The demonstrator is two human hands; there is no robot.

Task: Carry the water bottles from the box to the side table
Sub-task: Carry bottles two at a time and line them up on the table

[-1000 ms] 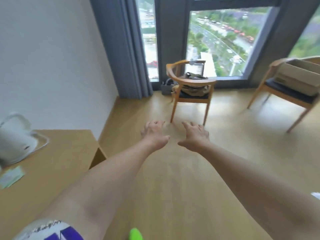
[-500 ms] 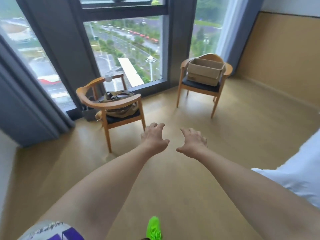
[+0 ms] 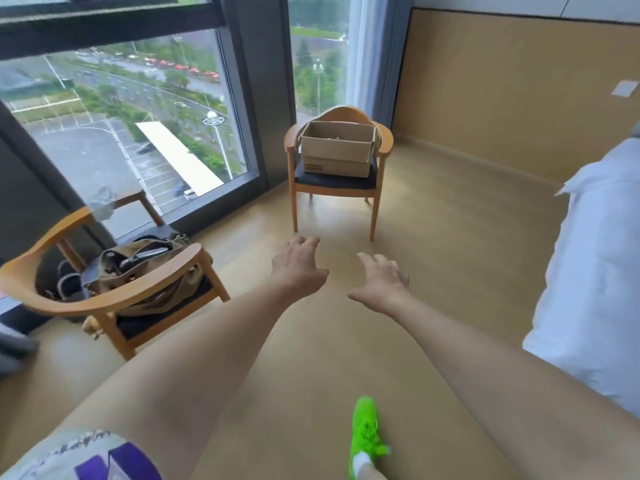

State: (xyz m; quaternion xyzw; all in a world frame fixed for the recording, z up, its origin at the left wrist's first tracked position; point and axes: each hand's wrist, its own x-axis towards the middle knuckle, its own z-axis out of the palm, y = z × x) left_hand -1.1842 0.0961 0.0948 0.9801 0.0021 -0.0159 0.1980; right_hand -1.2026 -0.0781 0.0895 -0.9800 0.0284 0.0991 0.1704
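Nearer now, box (image 3: 337, 148) seemingly lies broadside on chair (image 3: 335, 183).

Both bare arms reached forward, side by side. The left hand (image 3: 298, 268) and right hand (image 3: 382, 284) were palm-down, fingers loosely spread, thumbs inward, holding nothing.
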